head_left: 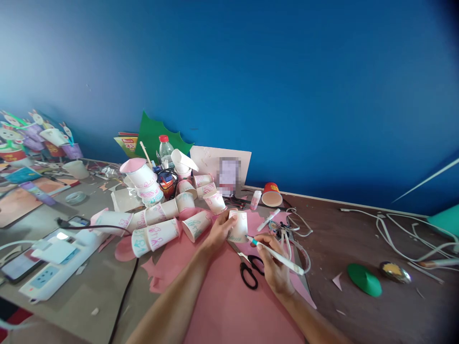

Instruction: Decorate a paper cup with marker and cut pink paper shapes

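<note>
A white paper cup [239,226] is gripped in my left hand [221,228], its fingers closed on the cup's left side. Faint blue-green marks show low on the cup, and a small pink mark near its top. My right hand [271,265] is closed round a white marker [283,259] with a blue-green end, whose tip is at the cup's lower right edge. Beneath both hands lies pink paper [222,306]. Black-handled scissors [248,274] rest on it between my forearms. Just left of my left hand, a paper cup with blue-green drawing [197,225] lies on its side.
Several decorated paper cups [154,236] lie stacked at the left. A white power strip [59,267] with cables sits at the lower left. Behind are a red-capped bottle [165,152] and a red cup [271,194]. Another marker [268,220], a green cone [365,279] and white cables [390,229] lie rightward.
</note>
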`<state>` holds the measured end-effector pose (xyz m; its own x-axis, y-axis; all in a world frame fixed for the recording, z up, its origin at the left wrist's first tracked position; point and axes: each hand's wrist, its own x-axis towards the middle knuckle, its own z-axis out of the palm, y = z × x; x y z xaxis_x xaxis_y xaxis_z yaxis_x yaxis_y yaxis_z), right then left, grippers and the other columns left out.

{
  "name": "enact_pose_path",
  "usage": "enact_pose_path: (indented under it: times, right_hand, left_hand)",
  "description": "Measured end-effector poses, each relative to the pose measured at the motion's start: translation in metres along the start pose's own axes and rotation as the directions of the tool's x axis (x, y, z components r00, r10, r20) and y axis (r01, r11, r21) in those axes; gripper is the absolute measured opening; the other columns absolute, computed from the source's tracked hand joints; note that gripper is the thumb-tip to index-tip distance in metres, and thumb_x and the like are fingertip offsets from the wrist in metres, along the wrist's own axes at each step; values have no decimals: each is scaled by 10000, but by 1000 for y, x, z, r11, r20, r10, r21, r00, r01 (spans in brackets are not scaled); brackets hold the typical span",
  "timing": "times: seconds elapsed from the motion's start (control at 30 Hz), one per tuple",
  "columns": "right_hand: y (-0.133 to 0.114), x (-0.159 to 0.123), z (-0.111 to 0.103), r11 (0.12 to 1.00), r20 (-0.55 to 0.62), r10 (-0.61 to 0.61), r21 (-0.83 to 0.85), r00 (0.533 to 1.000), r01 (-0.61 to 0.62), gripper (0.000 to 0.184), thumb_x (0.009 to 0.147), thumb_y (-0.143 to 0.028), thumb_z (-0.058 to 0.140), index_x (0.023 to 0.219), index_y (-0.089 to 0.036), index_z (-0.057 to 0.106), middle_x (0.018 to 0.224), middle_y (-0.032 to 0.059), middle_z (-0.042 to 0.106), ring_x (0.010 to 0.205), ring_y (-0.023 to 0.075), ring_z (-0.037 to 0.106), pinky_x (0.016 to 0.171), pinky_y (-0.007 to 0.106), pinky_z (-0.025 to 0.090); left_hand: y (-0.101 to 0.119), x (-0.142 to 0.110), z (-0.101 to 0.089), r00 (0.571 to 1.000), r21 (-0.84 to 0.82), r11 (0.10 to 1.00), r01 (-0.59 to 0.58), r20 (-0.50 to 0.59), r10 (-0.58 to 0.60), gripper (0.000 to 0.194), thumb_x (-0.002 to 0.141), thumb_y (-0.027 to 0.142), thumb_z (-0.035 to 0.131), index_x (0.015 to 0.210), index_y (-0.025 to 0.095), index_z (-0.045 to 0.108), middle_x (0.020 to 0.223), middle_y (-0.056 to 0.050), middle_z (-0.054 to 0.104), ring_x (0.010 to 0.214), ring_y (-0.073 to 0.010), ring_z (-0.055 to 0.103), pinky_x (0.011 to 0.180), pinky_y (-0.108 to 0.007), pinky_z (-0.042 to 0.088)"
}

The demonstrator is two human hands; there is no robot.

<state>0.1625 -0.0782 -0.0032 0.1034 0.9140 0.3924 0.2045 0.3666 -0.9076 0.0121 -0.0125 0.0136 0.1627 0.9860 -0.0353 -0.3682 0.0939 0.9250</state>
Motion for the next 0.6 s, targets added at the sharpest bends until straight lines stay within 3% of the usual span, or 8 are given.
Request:
enact_pose_path:
  times: [0.4,0.6]
  right_hand:
    - [-2,0,0,1000,-12,11,-6,1000,-11,151,873,-330,503,852,-214,599,757,19,605,631,164,555,526,263,432]
    - [-1,-1,-1,1000,2,5,-7,1000,-5,134,885,-303,497,866,-212,593,755,23,604,635,161,554,491,255,409]
  left_hand:
    - [0,0,-3,1000,72,997,-22,9,21,464,703,477,695,1029,150,644,882,-46,638,787,-176,555,686,-268,408]
    - [-2,1,-2,999,42,999,-32,35,30,402,715,465,683,969,156,636,803,-25,611,720,-154,526,655,-259,393]
